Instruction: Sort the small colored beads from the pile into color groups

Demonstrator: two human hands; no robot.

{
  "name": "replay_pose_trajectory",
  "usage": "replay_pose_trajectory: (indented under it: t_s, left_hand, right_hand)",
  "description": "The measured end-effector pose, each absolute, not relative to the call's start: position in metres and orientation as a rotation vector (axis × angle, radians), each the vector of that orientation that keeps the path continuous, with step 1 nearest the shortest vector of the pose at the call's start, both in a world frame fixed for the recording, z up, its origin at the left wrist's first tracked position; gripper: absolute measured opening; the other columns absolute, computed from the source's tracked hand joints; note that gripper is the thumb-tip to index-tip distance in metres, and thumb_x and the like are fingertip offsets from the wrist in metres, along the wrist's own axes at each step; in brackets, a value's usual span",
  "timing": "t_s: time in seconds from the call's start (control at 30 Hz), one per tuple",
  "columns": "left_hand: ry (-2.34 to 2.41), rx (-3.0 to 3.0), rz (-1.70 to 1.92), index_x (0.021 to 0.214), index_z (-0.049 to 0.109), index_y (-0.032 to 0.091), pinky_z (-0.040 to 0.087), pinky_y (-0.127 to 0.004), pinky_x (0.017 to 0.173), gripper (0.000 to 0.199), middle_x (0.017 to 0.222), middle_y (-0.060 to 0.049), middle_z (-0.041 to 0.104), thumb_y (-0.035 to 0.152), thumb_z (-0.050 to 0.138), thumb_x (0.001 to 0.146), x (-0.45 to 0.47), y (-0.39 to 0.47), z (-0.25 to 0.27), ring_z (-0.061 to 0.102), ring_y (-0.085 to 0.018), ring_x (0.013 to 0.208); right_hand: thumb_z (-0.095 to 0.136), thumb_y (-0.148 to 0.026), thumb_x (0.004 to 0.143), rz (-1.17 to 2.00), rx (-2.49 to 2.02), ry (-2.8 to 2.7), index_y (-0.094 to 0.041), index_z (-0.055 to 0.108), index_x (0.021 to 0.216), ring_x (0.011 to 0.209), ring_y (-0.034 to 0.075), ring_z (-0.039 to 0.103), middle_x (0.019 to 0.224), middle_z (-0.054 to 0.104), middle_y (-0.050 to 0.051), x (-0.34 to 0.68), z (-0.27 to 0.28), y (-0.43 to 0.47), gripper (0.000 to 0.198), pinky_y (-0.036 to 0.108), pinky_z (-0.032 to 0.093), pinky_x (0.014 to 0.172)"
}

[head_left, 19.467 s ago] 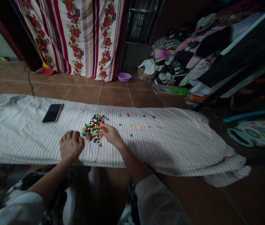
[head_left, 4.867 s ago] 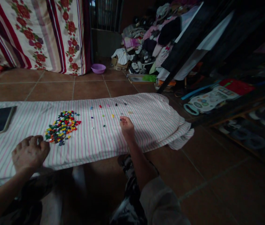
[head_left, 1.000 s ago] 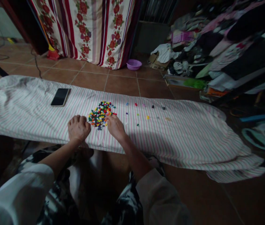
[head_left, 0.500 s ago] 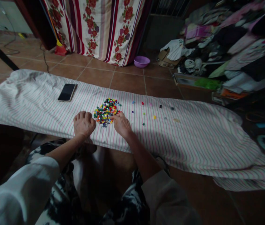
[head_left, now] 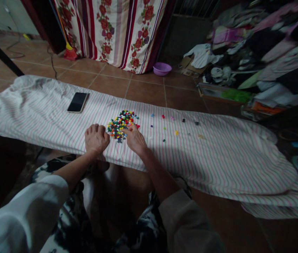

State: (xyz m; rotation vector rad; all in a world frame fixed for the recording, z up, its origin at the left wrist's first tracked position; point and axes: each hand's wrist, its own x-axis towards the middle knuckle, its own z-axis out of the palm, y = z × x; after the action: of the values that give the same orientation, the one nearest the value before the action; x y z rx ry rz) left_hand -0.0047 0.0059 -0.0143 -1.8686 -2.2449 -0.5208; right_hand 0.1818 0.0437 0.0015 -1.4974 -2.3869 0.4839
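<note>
A heap of tiny multicoloured plastic pieces [head_left: 119, 123] lies on the striped cloth [head_left: 217, 154]. At the heap's left edge my left hand [head_left: 97, 138] rests on the cloth, fingers curled under in a loose fist. My right hand [head_left: 136, 140] reaches over the lower right part of the heap, with thumb and index finger brought together among the pieces. Whatever is between those fingertips is too small to make out. To the right lie small separate groups, among them yellow pieces [head_left: 176, 133], red pieces [head_left: 163, 116], black pieces [head_left: 183, 120] and tan pieces [head_left: 202, 136].
A phone [head_left: 78, 102] lies on the cloth, left of the heap. Beyond the cloth-covered surface are a purple basin [head_left: 162, 69], a broom [head_left: 70, 52] and a flowered curtain [head_left: 122, 31]. Clothes [head_left: 243, 45] are piled at the back right.
My right fingertips have shifted slightly left and up within the heap. My left hand stays in place on the cloth. The whole view has moved a little.
</note>
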Motion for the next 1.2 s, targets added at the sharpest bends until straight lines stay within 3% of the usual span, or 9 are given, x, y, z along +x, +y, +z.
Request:
replay_pose_trajectory:
  t_s: [0.27,0.57,0.93,1.2]
  left_hand:
    - [-2.24,-1.874,-0.535,0.101,0.061,0.02,0.035,-0.045,0.092,0.026,0.112,-0.013,0.057,0.03,0.043,0.084,-0.005,0.006,-0.015,0.049,-0.03,0.109]
    - [-2.216,-1.874,-0.532,0.101,0.06,0.019,0.035,-0.044,0.092,0.025,0.111,-0.013,0.058,0.03,0.043,0.085,-0.005,0.006,-0.017,0.049,-0.03,0.108]
    - [-2.154,-1.862,-0.517,0.098,0.059,0.019,0.034,-0.044,0.09,0.023,0.107,-0.012,0.058,0.029,0.043,0.085,-0.007,0.007,-0.02,0.049,-0.03,0.105]
    - [-2.145,-1.86,-0.512,0.096,0.059,0.019,0.034,-0.043,0.09,0.021,0.105,-0.011,0.058,0.029,0.043,0.086,-0.007,0.006,-0.02,0.049,-0.029,0.106]
  right_hand:
    - [0.042,-0.014,0.092,0.522,-1.539,-2.258,-0.026,0.07,0.113,0.103,0.019,0.059,0.117,0.054,0.008,0.187,-0.003,0.046,0.036,0.031,0.05,0.09]
    - [0.041,-0.014,0.092,0.467,-1.508,-2.222,-0.027,0.065,0.123,0.105,0.02,0.056,0.116,0.055,0.009,0.18,-0.005,0.051,0.041,0.03,0.05,0.09]
    - [0.041,-0.015,0.094,0.371,-1.528,-2.317,-0.031,0.067,0.121,0.103,0.018,0.054,0.115,0.053,0.007,0.157,-0.002,0.056,0.04,0.029,0.047,0.09]
    - [0.043,-0.013,0.092,0.343,-1.624,-2.277,-0.027,0.068,0.119,0.103,0.019,0.054,0.113,0.054,0.008,0.156,-0.001,0.063,0.04,0.03,0.046,0.091]
